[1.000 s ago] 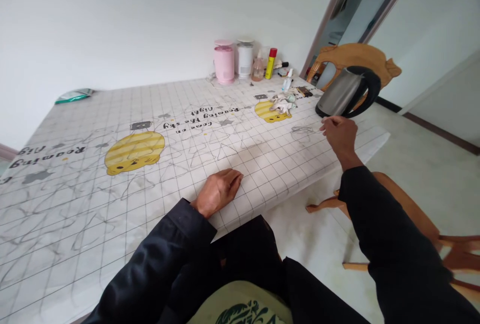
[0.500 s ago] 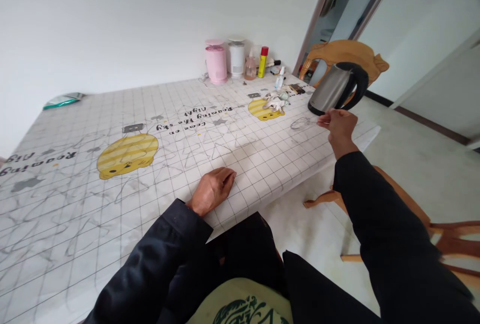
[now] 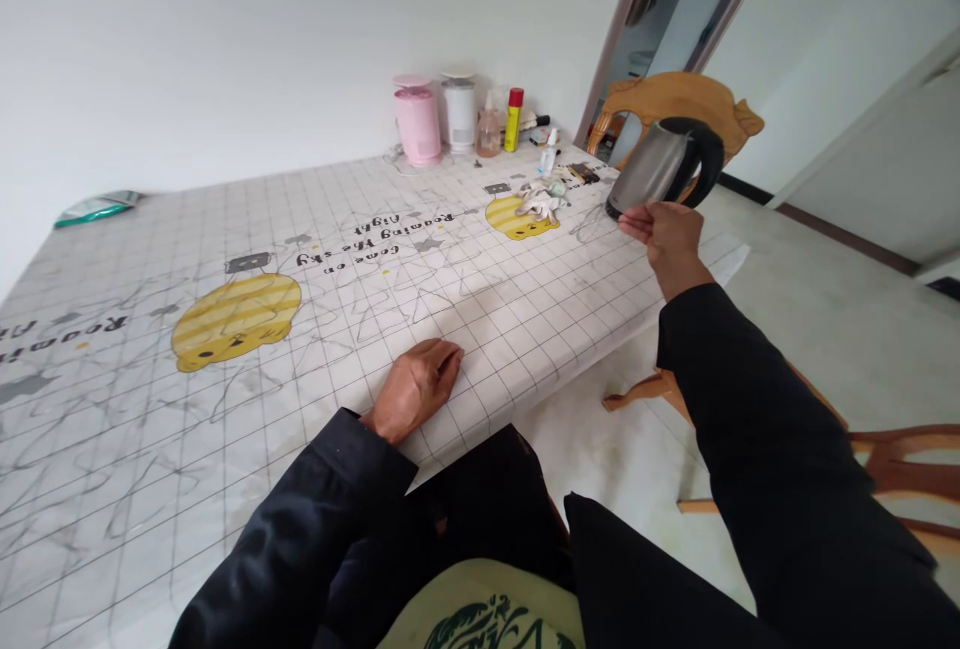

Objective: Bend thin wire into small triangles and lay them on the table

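Observation:
My right hand (image 3: 666, 231) is raised over the right part of the table, its fingertips pinched together in front of the kettle. At the fingertips hangs a loop of thin, dark thread (image 3: 589, 220), fine and blurred; whether it is thread or wire is hard to tell. Just behind this hand stands a steel kettle (image 3: 649, 169) with a black handle. My left hand (image 3: 417, 385) rests on the table's near edge with its fingers curled closed, and whatever may be inside is hidden. White gloves (image 3: 543, 202) lie crumpled left of the kettle.
A checked tablecloth (image 3: 360, 329) with printed balloons covers the table. Along the wall stand a pink canister (image 3: 418, 127), a white canister (image 3: 459, 116), a pump bottle (image 3: 488, 133) and a yellow can (image 3: 513, 124). A green-edged packet (image 3: 98, 208) lies far left. Wooden chairs (image 3: 686, 94) stand at right.
My right hand has moved slightly up and left, and the thread loop has shifted up with it. My left hand stays on the table edge. The view has turned a little right.

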Action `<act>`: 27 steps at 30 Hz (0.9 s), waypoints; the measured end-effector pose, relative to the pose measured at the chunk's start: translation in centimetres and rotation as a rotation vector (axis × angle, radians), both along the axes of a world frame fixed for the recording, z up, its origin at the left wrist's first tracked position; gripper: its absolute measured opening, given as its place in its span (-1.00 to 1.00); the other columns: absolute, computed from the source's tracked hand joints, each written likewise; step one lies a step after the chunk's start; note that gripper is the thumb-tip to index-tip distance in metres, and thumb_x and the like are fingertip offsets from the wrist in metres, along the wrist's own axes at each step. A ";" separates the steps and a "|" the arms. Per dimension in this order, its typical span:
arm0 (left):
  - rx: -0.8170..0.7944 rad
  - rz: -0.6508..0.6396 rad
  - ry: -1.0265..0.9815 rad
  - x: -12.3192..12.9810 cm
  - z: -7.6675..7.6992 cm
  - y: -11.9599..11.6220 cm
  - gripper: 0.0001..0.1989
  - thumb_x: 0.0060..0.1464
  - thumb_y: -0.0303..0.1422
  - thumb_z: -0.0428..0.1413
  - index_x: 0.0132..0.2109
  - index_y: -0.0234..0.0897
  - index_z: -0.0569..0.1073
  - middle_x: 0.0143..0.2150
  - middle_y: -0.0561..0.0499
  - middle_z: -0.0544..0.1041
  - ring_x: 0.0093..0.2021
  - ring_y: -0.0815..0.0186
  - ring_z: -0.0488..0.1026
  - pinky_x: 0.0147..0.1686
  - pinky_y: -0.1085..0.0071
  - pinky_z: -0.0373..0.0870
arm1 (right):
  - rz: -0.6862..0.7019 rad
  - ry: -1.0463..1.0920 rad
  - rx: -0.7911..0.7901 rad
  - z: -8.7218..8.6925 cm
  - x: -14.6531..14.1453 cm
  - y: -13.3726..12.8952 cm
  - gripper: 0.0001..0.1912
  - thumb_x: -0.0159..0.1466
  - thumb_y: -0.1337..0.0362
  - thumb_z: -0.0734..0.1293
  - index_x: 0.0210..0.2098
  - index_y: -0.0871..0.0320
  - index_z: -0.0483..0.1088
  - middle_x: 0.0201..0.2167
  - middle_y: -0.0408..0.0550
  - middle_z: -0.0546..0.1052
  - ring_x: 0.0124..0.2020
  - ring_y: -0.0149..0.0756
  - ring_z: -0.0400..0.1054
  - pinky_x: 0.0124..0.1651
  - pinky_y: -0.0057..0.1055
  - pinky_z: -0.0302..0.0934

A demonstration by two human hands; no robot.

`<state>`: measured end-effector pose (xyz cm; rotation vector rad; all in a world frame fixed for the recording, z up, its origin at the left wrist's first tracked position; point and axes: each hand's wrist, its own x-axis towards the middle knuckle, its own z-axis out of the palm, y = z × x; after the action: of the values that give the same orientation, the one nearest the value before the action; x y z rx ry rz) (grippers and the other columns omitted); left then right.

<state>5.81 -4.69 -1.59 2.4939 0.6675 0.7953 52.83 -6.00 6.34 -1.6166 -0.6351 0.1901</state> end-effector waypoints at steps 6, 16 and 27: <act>0.015 0.004 -0.001 0.0 0.0 0.0 -0.72 0.54 -0.31 -0.01 -0.13 -0.23 0.55 -0.24 -0.07 0.60 -0.29 0.24 0.53 -0.26 0.29 0.45 | -0.022 0.026 -0.011 0.6 -1.1 0.5 -0.69 0.57 0.42 0.23 -0.33 0.12 0.39 -0.51 -0.04 0.59 -0.41 -0.30 0.55 -0.21 -0.28 0.56; 0.008 0.002 0.016 0.0 0.0 -0.1 -0.72 0.54 -0.32 0.00 -0.13 -0.24 0.55 -0.24 -0.06 0.58 -0.29 0.25 0.50 -0.27 0.31 0.41 | 0.027 -0.243 -0.121 -1.1 -1.6 0.2 -0.75 0.45 0.28 0.41 -0.39 0.13 0.55 -0.63 -0.16 0.49 -0.58 -0.33 0.44 -0.48 -0.42 0.39; -0.038 0.008 -0.006 0.0 0.3 -0.2 -0.74 0.52 -0.33 0.02 -0.14 -0.23 0.55 -0.23 -0.06 0.60 -0.29 0.24 0.52 -0.27 0.30 0.41 | 0.166 0.091 0.066 -0.3 -3.4 1.4 -0.82 0.41 0.27 0.48 -0.35 0.10 0.54 -0.47 -0.12 0.60 -0.44 -0.35 0.54 -0.27 -0.39 0.54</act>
<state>5.81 -4.88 -1.33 2.4550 0.6843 0.7856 49.42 -4.63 6.02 -1.4838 -0.6980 0.3595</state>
